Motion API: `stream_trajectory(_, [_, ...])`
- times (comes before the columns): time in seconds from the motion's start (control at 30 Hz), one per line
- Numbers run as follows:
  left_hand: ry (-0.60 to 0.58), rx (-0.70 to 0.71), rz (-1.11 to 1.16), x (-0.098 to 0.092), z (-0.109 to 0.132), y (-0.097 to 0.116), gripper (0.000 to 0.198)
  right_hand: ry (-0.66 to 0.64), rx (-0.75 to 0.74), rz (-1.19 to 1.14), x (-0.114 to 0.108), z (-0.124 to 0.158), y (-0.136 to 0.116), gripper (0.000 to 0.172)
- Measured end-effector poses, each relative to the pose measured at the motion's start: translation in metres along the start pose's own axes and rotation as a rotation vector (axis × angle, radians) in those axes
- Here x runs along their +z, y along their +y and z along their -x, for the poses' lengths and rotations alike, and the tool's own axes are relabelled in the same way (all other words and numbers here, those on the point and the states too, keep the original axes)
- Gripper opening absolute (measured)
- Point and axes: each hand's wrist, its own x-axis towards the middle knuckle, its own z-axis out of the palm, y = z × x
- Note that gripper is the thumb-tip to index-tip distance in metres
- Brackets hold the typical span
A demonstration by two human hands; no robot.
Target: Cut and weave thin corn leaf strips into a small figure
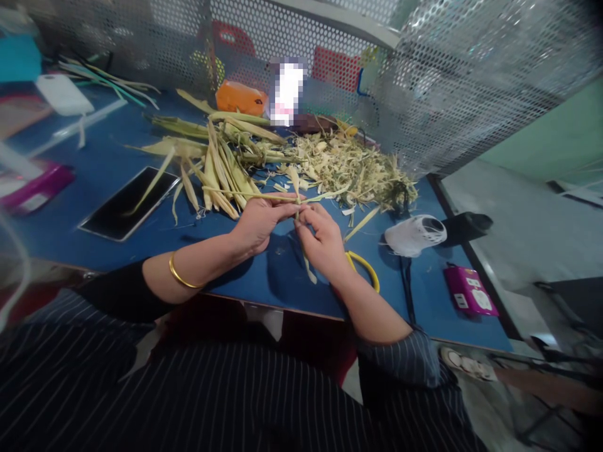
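Observation:
Between my hands, above the blue table's front half, are corn husk strips (296, 179) crossing at a small knot-like centre. My left hand (259, 221) pinches them from the left, with one strip running out over its fingers. From the right, my right hand (323, 237) closes thumb and fingers on the same crossing, and a pale strip end hangs below it. Beyond my left hand lies a bundle of dried corn husks (221, 166). A heap of shredded husk scraps (348, 164) lies beyond my right hand. Yellow-handled scissors (370, 269), partly hidden, rest beside my right wrist.
A dark phone (129, 204) with a husk strip across it lies left. On the right are a white mesh-covered roll (414, 235) and a purple packet (470, 290). An orange packet (240, 98) stands by the perforated metal screen (301, 37). Another person's foot (466, 364) shows lower right.

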Motion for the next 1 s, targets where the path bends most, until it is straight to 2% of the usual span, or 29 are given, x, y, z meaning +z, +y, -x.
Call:
stream_trajectory(0.3, [0.003, -0.008, 0.017, 0.0, -0.001, 0.0, 0.016, -0.053, -0.06, 0.053, -0.002, -0.001, -0.003, 0.021])
stream_trajectory(0.47, [0.06, -0.108, 0.056, 0.0, -0.001, 0.008, 0.023, -0.031, -0.057, 0.174, -0.001, 0.002, -0.004, 0.023])
stream_trajectory(0.53, [0.068, -0.168, 0.057, -0.002, -0.002, 0.012, 0.024, 0.042, -0.055, 0.256, -0.003, 0.003, -0.004, 0.026])
stream_trajectory(0.63, [0.044, -0.248, 0.052, -0.005, -0.001, 0.018, 0.022, 0.263, -0.065, 0.383, -0.01, 0.002, 0.001, 0.022])
stream_trajectory(0.67, [0.028, -0.26, 0.043, -0.005, -0.001, 0.019, 0.022, 0.299, -0.076, 0.421, -0.011, 0.001, 0.004, 0.019])
stream_trajectory(0.7, [0.018, -0.263, 0.024, -0.006, 0.0, 0.019, 0.021, 0.295, -0.091, 0.451, -0.013, 0.0, 0.007, 0.017])
stream_trajectory(0.83, [0.04, -0.231, -0.117, -0.005, 0.003, 0.019, 0.024, 0.131, -0.126, 0.482, -0.012, -0.002, 0.016, 0.017])
stream_trajectory(1.0, [0.059, -0.129, -0.229, -0.004, 0.002, 0.013, 0.021, 0.039, -0.149, 0.476, -0.009, -0.001, 0.014, 0.021])
